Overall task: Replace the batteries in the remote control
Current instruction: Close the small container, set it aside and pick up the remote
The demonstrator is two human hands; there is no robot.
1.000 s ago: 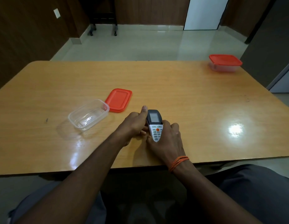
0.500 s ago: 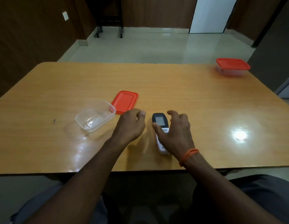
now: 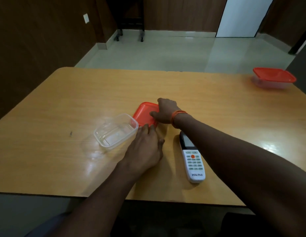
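remote control (image 3: 193, 161) lay face up on the wooden table (image 3: 63, 103) near the front edge, btwn the two forearms & touched by neither hand. its white keypad end w/ the "voltas" print pointed toward the person, the dark screen end was partly hidden under the right forearm, & its back faced the tabletop, out of sight. right hand (image 3: 166, 111), w/ an orange thread band (image 3: 178, 115) at the wrist, lay across the right side of the loose red lid (image 3: 143, 113): thumb on top of the lid, one finger at its far corner, the other fingers hidden behind the back of the hand, so couldn't tell if it gripped the lid or only rested on it. left hand (image 3: 145, 149) was motion-blurred, fingers fairly straight & holding nothing, tips just beside the right wall of the open clear container (image 3: 114, 134) & the lid's near edge; contact w/ either was unclear. a second container w/ red lid on (image 3: 273, 77) sat at the far right corner, contents too hazy to make out.
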